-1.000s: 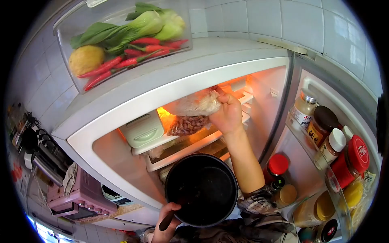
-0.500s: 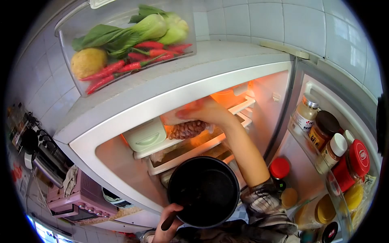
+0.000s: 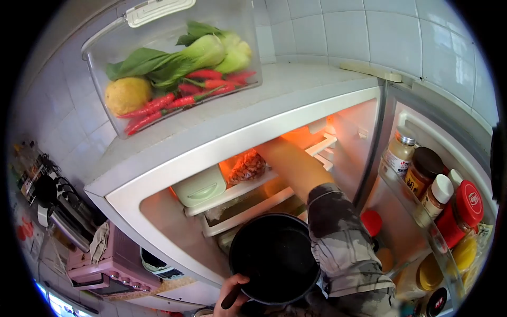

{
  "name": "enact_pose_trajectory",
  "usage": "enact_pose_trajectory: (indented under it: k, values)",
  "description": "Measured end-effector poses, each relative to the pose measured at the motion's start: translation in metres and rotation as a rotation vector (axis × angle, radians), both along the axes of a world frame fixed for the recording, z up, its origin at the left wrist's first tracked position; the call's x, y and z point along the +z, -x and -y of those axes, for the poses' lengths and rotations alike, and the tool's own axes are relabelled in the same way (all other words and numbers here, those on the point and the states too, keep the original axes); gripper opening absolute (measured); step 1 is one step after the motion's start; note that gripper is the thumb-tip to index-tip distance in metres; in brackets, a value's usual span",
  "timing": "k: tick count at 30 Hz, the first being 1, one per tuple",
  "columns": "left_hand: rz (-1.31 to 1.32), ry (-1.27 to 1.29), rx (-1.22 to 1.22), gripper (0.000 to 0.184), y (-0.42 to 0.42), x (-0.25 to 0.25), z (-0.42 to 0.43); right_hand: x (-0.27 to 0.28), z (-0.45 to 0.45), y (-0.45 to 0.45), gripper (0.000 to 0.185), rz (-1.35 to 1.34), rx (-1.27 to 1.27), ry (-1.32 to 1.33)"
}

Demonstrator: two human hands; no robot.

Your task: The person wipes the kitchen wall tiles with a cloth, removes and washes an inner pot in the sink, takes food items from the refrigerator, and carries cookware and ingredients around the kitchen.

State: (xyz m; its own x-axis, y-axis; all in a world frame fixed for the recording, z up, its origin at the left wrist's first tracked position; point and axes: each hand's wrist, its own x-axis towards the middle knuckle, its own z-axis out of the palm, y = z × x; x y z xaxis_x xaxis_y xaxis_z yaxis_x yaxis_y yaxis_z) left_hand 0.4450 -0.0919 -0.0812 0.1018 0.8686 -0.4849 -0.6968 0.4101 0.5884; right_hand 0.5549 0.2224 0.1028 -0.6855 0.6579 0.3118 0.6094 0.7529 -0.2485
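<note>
At the bottom, my left hand (image 3: pixel 232 297) is closed round the handle of a black pot (image 3: pixel 275 259), whose inside faces up in front of the open fridge (image 3: pixel 174 238). My right forearm reaches deep into the upper part of the fridge; the hand itself is hidden behind the fridge's top edge. Just left of that forearm, a clear bag of reddish-brown pieces (image 3: pixel 247 167) sits on the upper shelf (image 3: pixel 237 196), beside a pale green drawer (image 3: pixel 199 185).
A clear bin (image 3: pixel 174 119) of greens, red chillies and a yellow round item stands on the fridge top. The open door at right holds several jars, one with a red lid (image 3: pixel 469 203). A pink oven (image 3: pixel 113 264) is at lower left.
My right hand has gone deeper into the fridge, out of sight, with the pale bag it held earlier. The pot and my left hand appear slightly lower and further right.
</note>
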Motion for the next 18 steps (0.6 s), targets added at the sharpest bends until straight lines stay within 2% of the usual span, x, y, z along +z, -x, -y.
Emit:
enact_pose_trajectory:
  k: [2, 3, 4, 5, 7, 9, 10, 12, 15, 16, 18]
  values:
    - [0.144, 0.003, 0.023, 0.055, 0.019, -0.043, -0.001, -0.003, 0.010, -0.003, 0.076, 0.000, 0.019, 0.004]
    - [0.009, -0.101, 0.034, 0.052, 0.016, -0.033, 0.009, -0.005, 0.014, -0.005, 0.076, 0.003, 0.028, 0.009]
    - [0.009, -0.105, 0.039, 0.052, 0.007, -0.026, 0.021, -0.006, 0.018, -0.006, 0.076, 0.007, 0.034, 0.017]
    - [-0.390, -0.396, 0.113, 0.051, -0.005, -0.020, 0.035, -0.007, 0.021, -0.007, 0.075, 0.004, 0.042, 0.022]
    - [-0.791, -0.678, 0.192, 0.049, -0.012, -0.013, 0.038, -0.004, 0.021, -0.006, 0.075, 0.003, 0.055, 0.026]
    - [-0.091, -0.171, 0.092, 0.048, -0.004, -0.001, 0.027, -0.001, 0.013, 0.002, 0.075, -0.002, 0.042, -0.001]
    - [-0.092, -0.169, 0.094, 0.048, -0.002, -0.004, 0.024, 0.002, 0.004, 0.007, 0.075, -0.005, 0.030, -0.012]
    - [0.143, -0.087, 0.097, 0.049, 0.002, -0.012, 0.017, 0.008, -0.016, 0.020, 0.075, 0.003, -0.005, -0.039]
    - [0.076, -0.089, 0.047, 0.049, 0.006, -0.020, 0.016, 0.012, -0.047, 0.039, 0.075, 0.028, -0.065, -0.063]
    - [-0.439, -0.402, 0.085, 0.051, -0.013, 0.001, 0.040, 0.013, -0.057, 0.045, 0.075, 0.033, -0.084, -0.066]
    - [-0.131, 0.086, 0.144, 0.040, -0.010, 0.009, 0.012, 0.013, -0.074, 0.053, 0.075, 0.047, -0.117, -0.059]
